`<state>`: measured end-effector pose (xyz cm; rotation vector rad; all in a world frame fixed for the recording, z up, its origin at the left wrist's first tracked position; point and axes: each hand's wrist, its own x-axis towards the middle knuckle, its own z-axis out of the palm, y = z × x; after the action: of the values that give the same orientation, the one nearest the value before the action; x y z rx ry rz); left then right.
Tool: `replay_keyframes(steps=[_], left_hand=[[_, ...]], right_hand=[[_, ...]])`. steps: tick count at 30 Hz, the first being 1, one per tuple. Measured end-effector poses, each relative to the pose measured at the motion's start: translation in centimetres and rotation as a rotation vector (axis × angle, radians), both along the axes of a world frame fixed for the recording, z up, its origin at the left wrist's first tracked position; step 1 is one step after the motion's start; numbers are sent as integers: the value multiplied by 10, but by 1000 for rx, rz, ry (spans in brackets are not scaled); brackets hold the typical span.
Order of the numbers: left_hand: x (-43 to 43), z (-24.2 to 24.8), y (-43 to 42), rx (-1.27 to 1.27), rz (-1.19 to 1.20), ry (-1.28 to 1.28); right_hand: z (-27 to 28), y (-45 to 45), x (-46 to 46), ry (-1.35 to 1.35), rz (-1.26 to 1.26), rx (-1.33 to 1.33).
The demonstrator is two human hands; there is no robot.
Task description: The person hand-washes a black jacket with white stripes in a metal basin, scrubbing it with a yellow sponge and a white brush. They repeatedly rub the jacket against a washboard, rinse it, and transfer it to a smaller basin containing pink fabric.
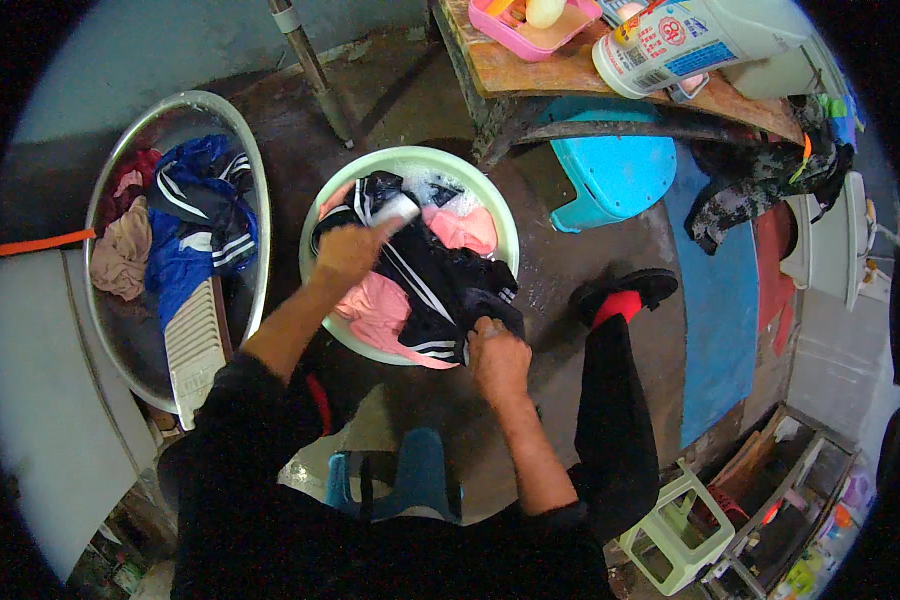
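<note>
A pale green plastic basin (515,225) holds sudsy water, a black garment with white stripes (420,270) and pink cloth (375,304). My left hand (345,251) is closed around a whitish object (396,211), blurred, perhaps a brush or a bar of soap, over the upper left of the black garment. At the basin's lower right rim, my right hand (497,352) grips a bunched part of the same black garment. More pink cloth (461,229) lies in the suds at the upper right of the basin.
Left stands a large metal tub (264,225) with blue, red and tan clothes and a washboard (197,352). A wooden table (495,71) bears a pink soap box (536,45) and a white plastic bottle (667,45). A turquoise stool (622,176) is beneath its edge.
</note>
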<state>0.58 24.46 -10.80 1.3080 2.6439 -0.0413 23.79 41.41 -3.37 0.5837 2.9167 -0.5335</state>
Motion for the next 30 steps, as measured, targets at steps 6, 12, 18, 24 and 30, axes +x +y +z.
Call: replay_keyframes(steps=[6, 12, 18, 24, 30], left_hand=[[32, 2, -37, -102, -145, 32], [5, 1, 0, -44, 25, -5], [-18, 22, -54, -174, -34, -72], [-6, 45, 9, 717, 355, -690], [4, 63, 22, 692, 613, -1237]], right_hand=[[1, -5, -8, -42, -20, -80], [9, 0, 4, -112, -95, -113], [29, 5, 5, -175, -119, -145], [30, 27, -20, 122, -272, -343], [48, 8, -109, 437, -341, -1031]])
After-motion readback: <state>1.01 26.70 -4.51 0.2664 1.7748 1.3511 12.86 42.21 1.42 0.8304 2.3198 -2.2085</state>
